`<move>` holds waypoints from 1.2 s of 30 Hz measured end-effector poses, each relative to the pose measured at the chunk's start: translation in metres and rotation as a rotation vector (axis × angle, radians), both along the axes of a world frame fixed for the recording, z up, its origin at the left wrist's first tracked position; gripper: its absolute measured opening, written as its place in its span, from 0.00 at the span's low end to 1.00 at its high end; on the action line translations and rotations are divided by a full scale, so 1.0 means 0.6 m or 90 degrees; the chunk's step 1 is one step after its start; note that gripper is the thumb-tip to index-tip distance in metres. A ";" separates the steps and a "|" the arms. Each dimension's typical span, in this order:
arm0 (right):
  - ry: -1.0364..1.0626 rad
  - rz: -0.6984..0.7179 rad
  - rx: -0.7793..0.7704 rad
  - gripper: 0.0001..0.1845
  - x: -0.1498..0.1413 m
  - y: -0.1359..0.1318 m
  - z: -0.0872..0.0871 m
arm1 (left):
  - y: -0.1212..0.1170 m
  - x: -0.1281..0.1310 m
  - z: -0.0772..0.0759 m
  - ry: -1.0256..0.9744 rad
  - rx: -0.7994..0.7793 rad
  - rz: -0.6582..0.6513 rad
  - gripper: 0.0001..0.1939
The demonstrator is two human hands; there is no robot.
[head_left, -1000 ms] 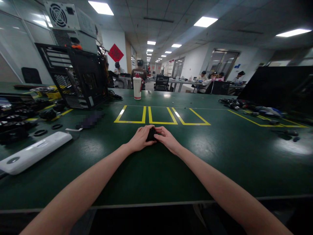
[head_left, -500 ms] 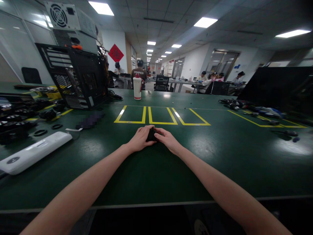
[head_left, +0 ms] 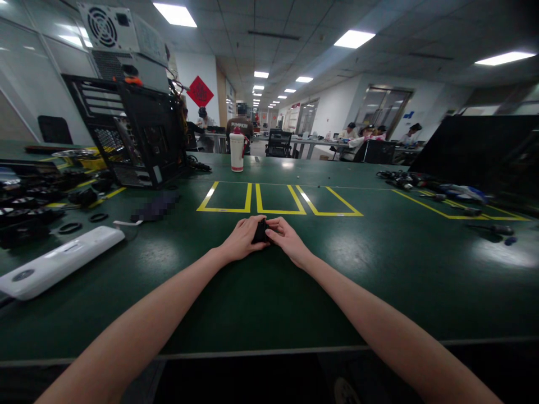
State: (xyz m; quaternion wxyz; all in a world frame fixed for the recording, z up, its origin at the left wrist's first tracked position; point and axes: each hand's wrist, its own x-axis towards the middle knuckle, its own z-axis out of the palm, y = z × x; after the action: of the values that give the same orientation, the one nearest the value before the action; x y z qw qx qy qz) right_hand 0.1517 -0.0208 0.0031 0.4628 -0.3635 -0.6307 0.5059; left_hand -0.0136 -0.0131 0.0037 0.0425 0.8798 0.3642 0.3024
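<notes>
Between my hands, at the middle of the green table point(head_left: 269, 303), is a small black object point(head_left: 260, 231); its kind is too dark and too covered to make out. My left hand point(head_left: 244, 238) grips it from the left, thumb at the near side and fingers over the far side. From the right, the thumb and fingertips of my right hand point(head_left: 286, 238) pinch at its right edge. Fingers hide much of the object. Just beyond my hands, yellow tape point(head_left: 281, 212) marks several open-sided boxes on the table.
At left stand an open black computer case point(head_left: 147, 132) with a power supply point(head_left: 122, 33) on top, a white power strip point(head_left: 63, 262) and black rings point(head_left: 69, 228). A white tumbler point(head_left: 237, 151) stands at the back. Cables and tools point(head_left: 458, 193) lie right, by a dark monitor point(head_left: 471, 146).
My right hand's fingers have shifted very slightly at the black object's edge. Otherwise both hands and the object stay in the same place.
</notes>
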 end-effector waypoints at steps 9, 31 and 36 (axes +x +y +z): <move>-0.011 0.022 -0.051 0.18 0.002 -0.003 0.014 | -0.003 -0.002 0.003 0.006 0.004 -0.006 0.31; 0.012 0.043 -0.036 0.16 0.006 0.003 0.006 | 0.000 -0.003 -0.001 0.013 0.014 -0.009 0.31; 0.014 0.028 -0.002 0.11 0.006 -0.005 0.008 | -0.002 -0.003 0.002 0.011 0.004 -0.010 0.31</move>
State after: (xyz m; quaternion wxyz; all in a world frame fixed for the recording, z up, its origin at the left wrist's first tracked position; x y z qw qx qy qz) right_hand 0.1553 -0.0239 0.0080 0.4576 -0.3448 -0.6325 0.5211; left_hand -0.0155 -0.0141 0.0046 0.0393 0.8853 0.3568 0.2957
